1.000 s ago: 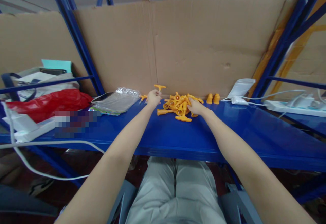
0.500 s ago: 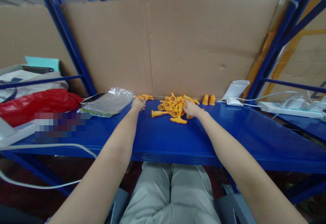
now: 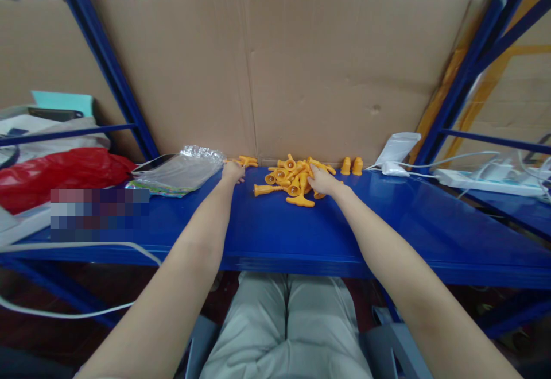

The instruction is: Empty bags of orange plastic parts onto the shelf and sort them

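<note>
My left hand (image 3: pixel 233 171) rests at the back of the blue table, its visible fingers slightly apart. Right beside its fingertips lie a few orange T-shaped plastic handles (image 3: pixel 248 161), partly hidden behind the hand. My right hand (image 3: pixel 322 180) reaches into the right side of a heap of orange plastic pieces (image 3: pixel 282 176), with its fingers closed on one of them. The fingers cover most of that piece. Some pieces in the heap have round, hollow cup ends. One T-shaped handle (image 3: pixel 300 201) lies at the heap's front edge, crossbar toward me.
Two orange caps (image 3: pixel 357 166) stand upright right of the heap. A clear plastic bag (image 3: pixel 185 171) and a red bag (image 3: pixel 64 175) lie to the left. A white power strip (image 3: pixel 486 181) with cables is at the right. Cardboard (image 3: pixel 327 74) walls the back.
The view has shifted slightly. Both hands stay at nearly the same places, and the stem above the front T-shaped handle has shifted a little apart from its crossbar.
</note>
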Tool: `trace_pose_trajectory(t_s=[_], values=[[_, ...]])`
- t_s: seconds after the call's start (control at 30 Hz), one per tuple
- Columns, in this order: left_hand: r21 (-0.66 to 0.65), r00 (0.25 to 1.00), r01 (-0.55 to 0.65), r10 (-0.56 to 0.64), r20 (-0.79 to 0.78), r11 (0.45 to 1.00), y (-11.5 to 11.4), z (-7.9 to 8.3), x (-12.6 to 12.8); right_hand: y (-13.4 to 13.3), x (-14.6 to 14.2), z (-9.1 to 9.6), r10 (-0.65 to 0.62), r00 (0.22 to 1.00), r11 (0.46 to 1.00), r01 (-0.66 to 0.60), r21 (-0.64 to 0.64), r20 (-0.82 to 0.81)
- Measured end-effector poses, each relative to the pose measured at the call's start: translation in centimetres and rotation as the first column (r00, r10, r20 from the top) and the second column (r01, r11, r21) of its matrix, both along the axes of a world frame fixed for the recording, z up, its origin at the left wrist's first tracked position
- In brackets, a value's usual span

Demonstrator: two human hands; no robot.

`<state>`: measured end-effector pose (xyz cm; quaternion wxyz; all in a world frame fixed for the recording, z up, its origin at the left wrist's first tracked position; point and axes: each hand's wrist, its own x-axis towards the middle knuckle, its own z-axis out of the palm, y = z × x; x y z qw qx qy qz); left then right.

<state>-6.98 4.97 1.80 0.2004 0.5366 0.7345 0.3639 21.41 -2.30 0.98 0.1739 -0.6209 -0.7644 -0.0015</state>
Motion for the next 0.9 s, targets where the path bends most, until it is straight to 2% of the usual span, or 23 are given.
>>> trace_pose_trajectory(t_s=[0.1, 0.17, 0.37, 0.47, 0.53, 0.6, 0.67, 0.73, 0.8, 0.9], values=[[0.046, 0.999, -0.037, 0.039, -0.036, 0.998, 0.0, 0.1, 0.2, -0.1, -0.1, 0.1, -0.001, 1.000, 1.000, 0.001, 0.009, 0.003], [0.067, 0.999, -0.019, 0.022, -0.049, 0.998, 0.0, 0.3, 0.5, -0.2, -0.2, 0.2, -0.009, 1.000, 1.000, 0.009, 0.001, 0.009], [0.164, 0.992, 0.127, -0.121, -0.048, 0.978, -0.9, 1.7, 3.1, -0.8, -0.4, 0.6, -0.025, 1.000, 0.999, 0.025, -0.022, 0.013], [0.180, 0.965, 0.261, -0.251, -0.078, 0.948, -2.0, 2.7, 5.0, -0.8, -0.4, 0.6, -0.016, 1.000, 1.000, 0.016, -0.011, 0.006], [0.113, 0.914, 0.399, -0.384, -0.132, 0.910, -3.0, 3.4, 6.2, -0.7, -0.4, 0.5, -0.013, 1.000, 1.000, 0.013, -0.010, 0.006], [-0.032, 0.828, 0.534, -0.530, -0.184, 0.845, -4.1, 4.0, 7.3, -0.5, -0.3, 0.4, -0.010, 1.000, 1.000, 0.010, -0.009, 0.010], [-0.187, 0.752, 0.591, -0.620, -0.224, 0.785, -5.1, 4.4, 8.3, -0.4, -0.2, 0.3, -0.003, 1.000, 1.000, 0.004, -0.002, 0.011], [-0.260, 0.690, 0.609, -0.662, -0.294, 0.750, -5.8, 4.6, 9.2, -0.2, -0.1, 0.2, 0.000, 1.000, 1.000, 0.000, 0.007, 0.005], [-0.260, 0.648, 0.604, -0.654, -0.390, 0.753, -6.2, 4.7, 9.8, -0.1, -0.1, 0.1, 0.000, 1.000, 1.000, 0.000, 0.014, -0.004], [-0.172, 0.667, 0.536, -0.540, -0.513, 0.826, -6.2, 4.6, 10.3, -0.1, -0.1, 0.2, 0.001, 1.000, 1.000, -0.001, 0.014, -0.012]])
